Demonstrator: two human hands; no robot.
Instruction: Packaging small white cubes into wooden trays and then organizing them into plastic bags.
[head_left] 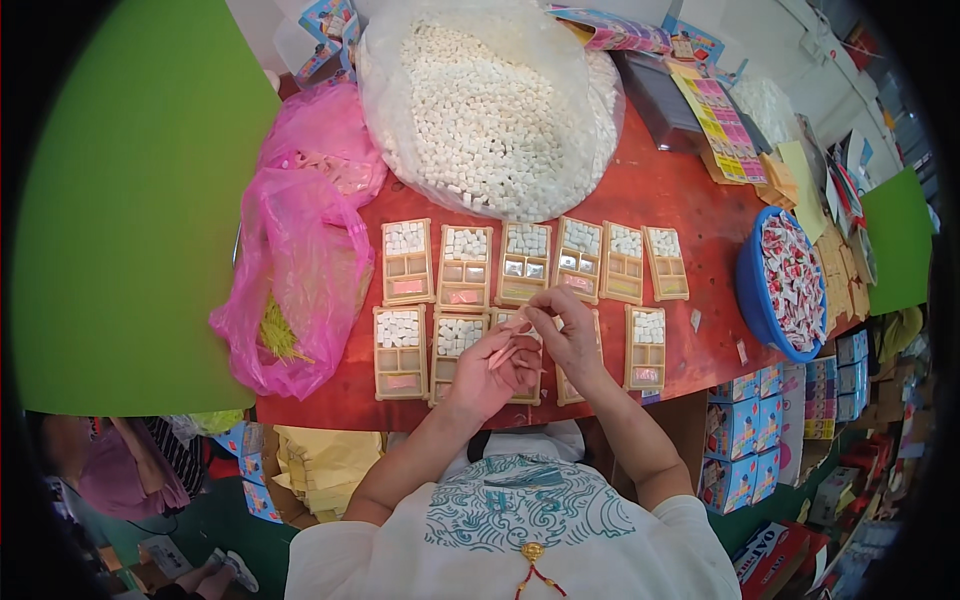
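Observation:
My left hand [488,375], palm up with fingers curled, holds a few small pink pieces [503,356]. The right hand [568,338] is closed in a pinch at the left fingertips; what it grips is too small to make out. Both hands are over the near row of tan compartment trays [379,370] and hide several of them in part. A far row of similar trays [427,295] lies beyond. White cubes [405,236] fill each tray's large far compartment. Some trays also have a flat pink piece [407,286] in the near compartment.
A large clear bag of white cubes [490,110] stands at the back of the red table [680,345]. Pink plastic bags [290,240] lie left, one with yellow-green strands [280,330]. At right is a blue basin [752,285] of small packets. Another person [135,460] is at lower left.

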